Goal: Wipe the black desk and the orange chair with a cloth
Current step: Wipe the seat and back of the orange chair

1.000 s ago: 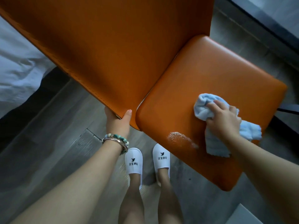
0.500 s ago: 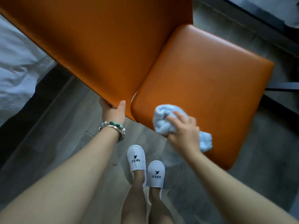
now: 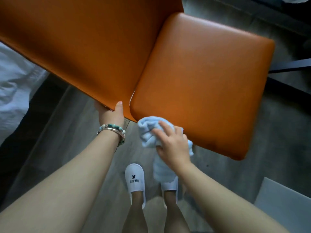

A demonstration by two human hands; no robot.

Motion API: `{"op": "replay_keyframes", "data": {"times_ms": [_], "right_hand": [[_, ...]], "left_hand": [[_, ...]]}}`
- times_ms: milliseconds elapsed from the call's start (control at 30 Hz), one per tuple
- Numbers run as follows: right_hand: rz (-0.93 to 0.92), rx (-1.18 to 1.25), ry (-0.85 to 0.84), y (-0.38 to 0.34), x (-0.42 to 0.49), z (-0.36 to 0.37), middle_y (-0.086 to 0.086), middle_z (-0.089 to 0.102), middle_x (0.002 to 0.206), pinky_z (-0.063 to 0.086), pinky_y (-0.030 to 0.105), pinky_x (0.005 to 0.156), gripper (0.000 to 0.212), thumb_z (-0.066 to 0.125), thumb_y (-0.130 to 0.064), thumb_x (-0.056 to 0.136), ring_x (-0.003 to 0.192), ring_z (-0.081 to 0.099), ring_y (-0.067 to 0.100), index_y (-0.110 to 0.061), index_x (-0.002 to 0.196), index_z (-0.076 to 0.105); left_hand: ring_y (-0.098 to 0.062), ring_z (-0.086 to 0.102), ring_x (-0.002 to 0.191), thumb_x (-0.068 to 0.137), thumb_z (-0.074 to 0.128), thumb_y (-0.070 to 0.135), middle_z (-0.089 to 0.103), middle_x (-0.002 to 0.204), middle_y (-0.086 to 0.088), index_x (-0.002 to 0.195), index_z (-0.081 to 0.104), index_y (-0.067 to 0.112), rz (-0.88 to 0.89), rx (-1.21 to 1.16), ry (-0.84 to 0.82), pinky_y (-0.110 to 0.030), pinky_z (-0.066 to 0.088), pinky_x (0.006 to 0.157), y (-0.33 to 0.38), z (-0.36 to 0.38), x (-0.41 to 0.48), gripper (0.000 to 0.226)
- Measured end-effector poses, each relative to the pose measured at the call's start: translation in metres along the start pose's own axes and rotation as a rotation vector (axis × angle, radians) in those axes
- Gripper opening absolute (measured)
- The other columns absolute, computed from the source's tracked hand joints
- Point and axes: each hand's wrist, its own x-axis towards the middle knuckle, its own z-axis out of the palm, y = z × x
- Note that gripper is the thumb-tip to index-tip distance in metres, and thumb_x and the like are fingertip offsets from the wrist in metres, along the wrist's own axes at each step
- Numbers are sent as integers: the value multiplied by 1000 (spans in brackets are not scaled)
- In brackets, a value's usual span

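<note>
A: What is nearest?
B: 2 white slippers (image 3: 135,178) on a grey floor (image 3: 70,125).

A: And the hands?
B: The right hand (image 3: 173,145) grips a bunched blue cloth (image 3: 148,130) at the seat's near edge. The left hand (image 3: 110,113) clamps the orange chair (image 3: 210,84) backrest's corner.

A: Beyond?
B: White bedding (image 3: 15,84) at left.

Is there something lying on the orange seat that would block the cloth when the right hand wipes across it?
Nothing visible. The seat is bare. The right hand presses the cloth on its near edge, and the left hand only grips the backrest corner.
</note>
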Motion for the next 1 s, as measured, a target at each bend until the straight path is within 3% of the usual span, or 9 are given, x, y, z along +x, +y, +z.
{"op": "replay_keyframes", "data": {"times_ms": [100,167,233,333,567,667,800,900,1000], "right_hand": [[395,-131,229,25,20,-25,2,45,143,45,46,77,48,62,-19,64,117,42,34,-28,111,58],[688,-93,96,21,33,-25,-4,11,158,34,49,95,54,61,-21,77,135,21,34,-34,127,47],[572,-79,-17,-9,36,-5,-3,9,158,37,49,93,61,67,-22,72,136,22,35,-37,127,46],[192,-93,-14,-46,21,32,5,56,133,44,37,58,57,79,-9,41,100,58,35,-28,94,67],[319,-263,187,46,6,-18,10,55,134,47,49,69,52,77,-12,53,110,48,38,-23,103,69],[691,-238,129,97,-35,-39,2,30,152,39,51,88,53,66,-13,76,125,37,39,-27,125,57],[1209,16,517,117,-71,-59,1,30,150,36,47,98,48,56,-10,81,124,35,41,-21,127,53],[827,32,672,93,-40,-47,18,48,137,36,40,90,55,58,-8,62,111,50,47,-10,116,57],[326,-204,280,50,-13,-14,12,54,135,43,61,86,73,74,-22,40,116,53,42,-27,111,57]], "left_hand": [[-28,58,89,89,47,51,62,115,-8,130,46,9,48,35,-21,-28,35,57,-4,-2,1,59],[-30,59,95,90,49,48,62,117,-10,131,47,9,77,37,-16,-29,37,66,-4,-3,0,57],[-32,58,102,89,51,45,60,121,-9,134,42,13,97,16,-18,-31,36,75,-3,-4,-2,55],[-32,56,106,88,52,46,58,124,-8,136,39,15,117,34,-30,-31,35,78,-3,-7,0,58],[-24,53,77,87,51,41,61,108,-5,134,41,14,124,61,-17,-31,39,68,-5,-8,-2,55],[-26,52,69,86,51,24,61,108,-11,135,38,9,93,121,-44,-34,41,68,-6,-2,-23,53],[-33,57,103,85,54,17,55,124,-8,133,39,16,169,235,-455,-40,46,95,-25,16,-60,49],[-26,48,120,91,49,16,44,138,-7,139,38,17,385,481,-549,-30,38,96,-28,31,-80,49],[-26,40,129,89,45,5,35,145,-7,141,34,14,590,533,-476,-31,33,103,-25,43,-88,54]]}}
